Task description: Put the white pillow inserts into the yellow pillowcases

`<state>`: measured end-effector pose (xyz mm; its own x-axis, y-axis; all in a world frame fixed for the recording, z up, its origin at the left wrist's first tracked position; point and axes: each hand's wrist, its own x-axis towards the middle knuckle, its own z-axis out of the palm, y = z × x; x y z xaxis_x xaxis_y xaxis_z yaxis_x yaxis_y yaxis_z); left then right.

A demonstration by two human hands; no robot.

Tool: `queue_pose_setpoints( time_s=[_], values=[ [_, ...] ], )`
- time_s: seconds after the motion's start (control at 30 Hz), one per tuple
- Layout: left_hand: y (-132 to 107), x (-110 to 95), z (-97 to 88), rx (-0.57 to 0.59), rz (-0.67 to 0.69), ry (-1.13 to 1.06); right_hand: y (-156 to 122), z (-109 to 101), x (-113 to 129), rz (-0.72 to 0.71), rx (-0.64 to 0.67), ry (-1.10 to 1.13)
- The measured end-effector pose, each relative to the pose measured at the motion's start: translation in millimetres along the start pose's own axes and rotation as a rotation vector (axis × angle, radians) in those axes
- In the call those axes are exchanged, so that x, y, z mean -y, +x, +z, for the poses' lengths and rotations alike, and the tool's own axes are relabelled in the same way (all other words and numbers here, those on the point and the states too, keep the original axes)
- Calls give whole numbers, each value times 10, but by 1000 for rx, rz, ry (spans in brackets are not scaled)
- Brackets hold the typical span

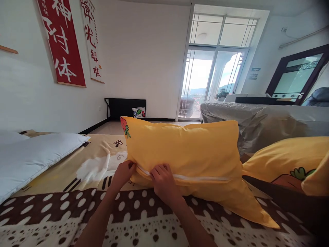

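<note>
A plump yellow pillow in a pillowcase (187, 147) stands on its long side before me, with a carrot print at its upper left corner. Along its lower front runs a white zipper (200, 177). My left hand (125, 172) is closed on the pillowcase at the left end of the zipper. A little to the right, my right hand (163, 181) is closed at the zipper, its fingertips pinching the line; the zipper pull itself is hidden. The lower right corner of the case hangs flat on the blanket.
A patterned blanket (133, 216) lies under the pillow. On the left is a white pillow (48, 154); on the right, another yellow pillow (282, 157) with a carrot print. Plastic-covered furniture (257, 127) stands behind, near a glass sliding door (197, 82).
</note>
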<state>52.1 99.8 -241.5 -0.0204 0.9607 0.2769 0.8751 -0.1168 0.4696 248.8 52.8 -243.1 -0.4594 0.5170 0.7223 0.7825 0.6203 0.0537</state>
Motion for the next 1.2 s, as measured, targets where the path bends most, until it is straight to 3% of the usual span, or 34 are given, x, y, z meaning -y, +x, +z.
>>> queue_pose_setpoints(
  time_s=[0.77,1.0,1.2],
  values=[
    [-132,-182,-85,-77,-67,370,-14,-8,72,-57,63,-21],
    [-161,-191,-228,-120,-73,318,-3,-28,76,-57,65,-7],
    [-159,-50,-370,-14,-72,185,9,-122,67,-85,109,-20]
  ],
)
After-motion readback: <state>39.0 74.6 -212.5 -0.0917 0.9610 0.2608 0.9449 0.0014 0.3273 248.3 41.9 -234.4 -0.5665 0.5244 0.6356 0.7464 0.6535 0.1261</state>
